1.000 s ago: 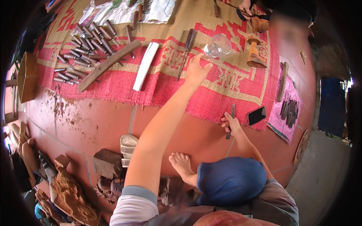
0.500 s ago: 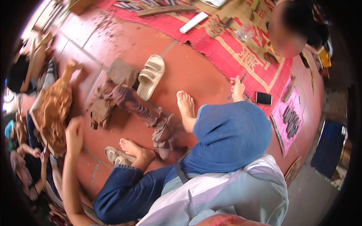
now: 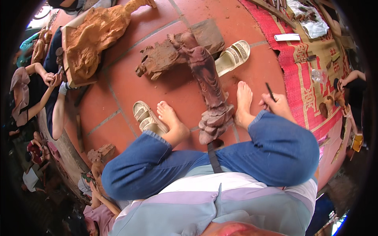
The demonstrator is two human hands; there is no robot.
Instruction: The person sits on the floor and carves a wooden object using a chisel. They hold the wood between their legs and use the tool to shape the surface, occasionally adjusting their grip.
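head view: the gaze has swung left and down, so the red-brown wood carving (image 3: 206, 84), mostly hidden 1 second ago, now shows along its length. it lies slantwise on the red tile floor (image 3: 157, 91), its lower end between the left foot (image 3: 170, 121) and the right foot (image 3: 244, 97), its upper part against a rough wood block (image 3: 208, 33). the left hand, which was at the clear cup (image 3: 319, 76), is now out of the picture; i cannot tell how open its grip is or what it has hold of. the cup remains on the red and tan mat (image 3: 292, 59). the right hand (image 3: 278, 104) has its grip closed, fingers curled round a slim dark tool (image 3: 269, 90) that points up; the right foot separates it from the carving. for the work in hand, this seems to put the carving squarely before the person, with only the tool hand showing near it.
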